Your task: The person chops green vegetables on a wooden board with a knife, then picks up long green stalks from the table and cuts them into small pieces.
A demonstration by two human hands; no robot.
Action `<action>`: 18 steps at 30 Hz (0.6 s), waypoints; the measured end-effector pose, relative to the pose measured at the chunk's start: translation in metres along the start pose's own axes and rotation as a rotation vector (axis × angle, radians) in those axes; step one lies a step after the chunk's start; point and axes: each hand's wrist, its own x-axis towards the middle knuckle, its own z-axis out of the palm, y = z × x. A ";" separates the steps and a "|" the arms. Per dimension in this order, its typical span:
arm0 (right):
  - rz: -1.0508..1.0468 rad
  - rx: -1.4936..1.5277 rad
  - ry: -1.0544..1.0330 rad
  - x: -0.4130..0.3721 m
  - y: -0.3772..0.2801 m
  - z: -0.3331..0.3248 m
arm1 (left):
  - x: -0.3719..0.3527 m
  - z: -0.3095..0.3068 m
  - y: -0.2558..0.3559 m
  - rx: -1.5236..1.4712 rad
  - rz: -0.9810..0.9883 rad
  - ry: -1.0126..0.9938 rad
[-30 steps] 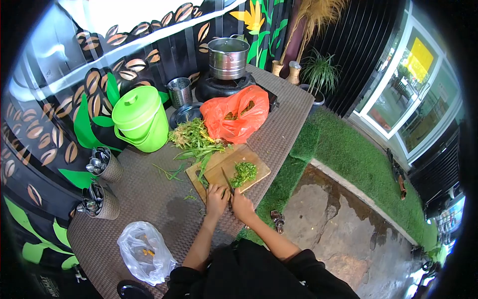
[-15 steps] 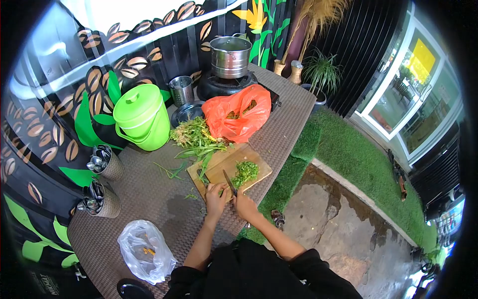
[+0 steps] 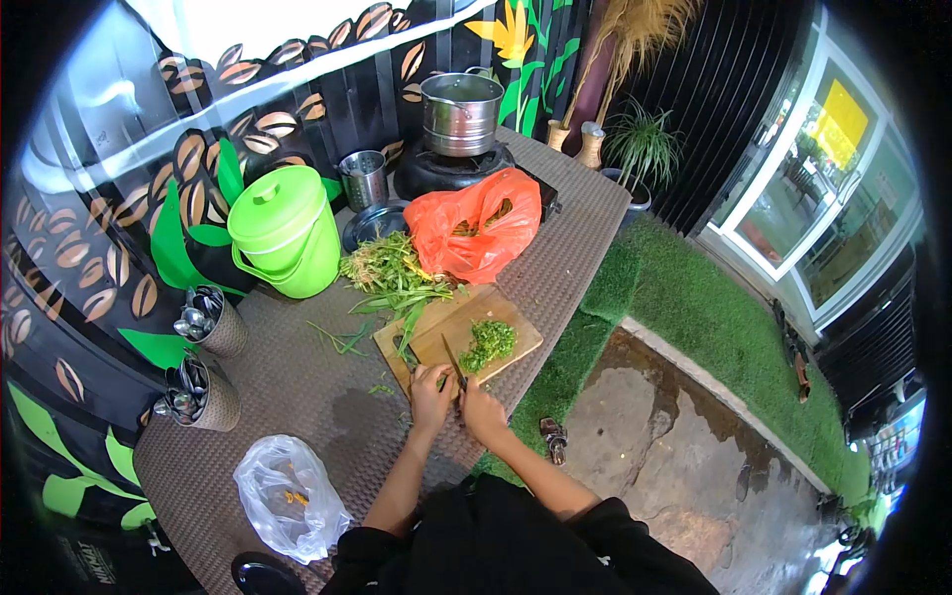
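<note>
My right hand [image 3: 483, 411] is closed round the handle of a knife [image 3: 452, 356], whose blade points away over the wooden cutting board [image 3: 429, 323]. Close beside it, my left hand [image 3: 430, 399] presses down with curled fingers on a small bunch of greens, mostly hidden under them. A heap of finely chopped greens [image 3: 489, 344] lies on the board to the right of the blade. Uncut leafy greens [image 3: 397, 273] with roots are piled at the board's far left edge, some leaves hanging onto it.
Behind the board sits an orange plastic bag [image 3: 471, 233]. A lime-green lidded bucket [image 3: 285, 238] stands left, near two cutlery holders [image 3: 210, 402]. Farther back, a steel pot [image 3: 461, 119] rests on a stove [image 3: 446, 174]. A clear plastic bag [image 3: 288, 501] lies near left.
My right hand and the knife have shifted slightly left, closer to my left hand. The left hand stays in nearly the same place, and the chopped heap looks unchanged.
</note>
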 end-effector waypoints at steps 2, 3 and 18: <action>-0.028 0.020 -0.007 0.002 0.003 0.002 | -0.005 -0.001 0.002 0.055 0.013 0.009; -0.050 0.013 0.000 -0.002 0.003 -0.003 | -0.005 -0.001 0.002 0.109 0.034 0.021; -0.031 -0.058 0.014 -0.012 -0.007 0.004 | 0.002 -0.004 -0.007 -0.055 -0.079 -0.017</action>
